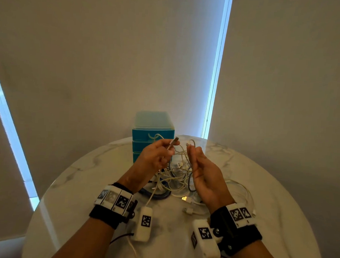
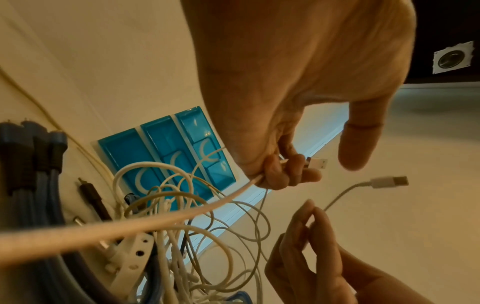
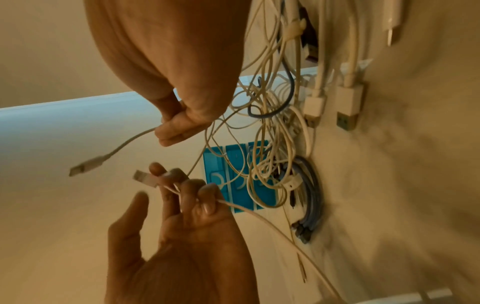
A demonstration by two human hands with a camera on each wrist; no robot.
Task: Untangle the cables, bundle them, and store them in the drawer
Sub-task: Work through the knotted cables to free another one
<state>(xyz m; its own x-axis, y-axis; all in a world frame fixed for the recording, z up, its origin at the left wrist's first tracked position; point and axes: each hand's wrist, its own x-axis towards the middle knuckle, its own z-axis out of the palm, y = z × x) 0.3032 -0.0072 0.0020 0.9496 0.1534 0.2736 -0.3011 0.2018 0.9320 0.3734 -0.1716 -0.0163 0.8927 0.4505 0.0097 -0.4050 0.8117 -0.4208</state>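
A tangle of white cables [image 1: 180, 173] lies on the round marble table [image 1: 260, 191] and rises to both hands. My left hand [image 1: 169, 150] curls its fingers round a thick white cable [image 2: 182, 218] just behind its USB plug [image 2: 317, 163]. My right hand [image 1: 193, 151] pinches a thin white cable [image 2: 342, 195] whose USB plug [image 2: 389, 182] sticks out free. Both hands are raised above the pile, close together. Behind them stands the blue drawer unit [image 1: 153, 136] with three shut drawers.
A coiled blue-grey cable bundle [image 1: 158, 194] lies at the near left of the pile. Loose white USB plugs [image 1: 187, 199] lie on the table near my right wrist. Blinds hang behind the table; its edge curves round on both sides.
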